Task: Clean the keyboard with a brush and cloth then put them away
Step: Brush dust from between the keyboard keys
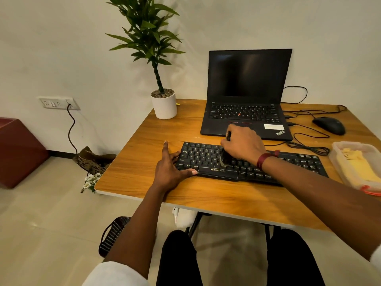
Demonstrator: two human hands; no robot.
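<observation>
1. Our right hand [243,144] is closed round a dark brush [225,157], with the bristles down on the middle letter keys of the black keyboard [251,164]. The keyboard lies near the front edge of the wooden table [144,172], just in front of the open laptop [246,96]. If we press too hard, we judge that the bristles could catch under a keycap and lever it loose.

2. Our left hand [168,168] is spread wide and holds nothing. It lies flat on the table with its thumb and fingers against the keyboard's left end. If that hand lifts, a sideways stroke could push the board toward the right edge, where the clear plastic container [354,164] stands.

3. Something yellow [358,168] lies inside that container; it is probably our cloth, though we cannot tell for sure. A long sweep of the right forearm could knock the container, which already sits close to the front right corner.

4. The loose cables [309,144] lie just behind the keyboard's right half, and the brush could snag one.

5. Dust flicked backward may land on the laptop, so we should brush toward ourselves.
</observation>
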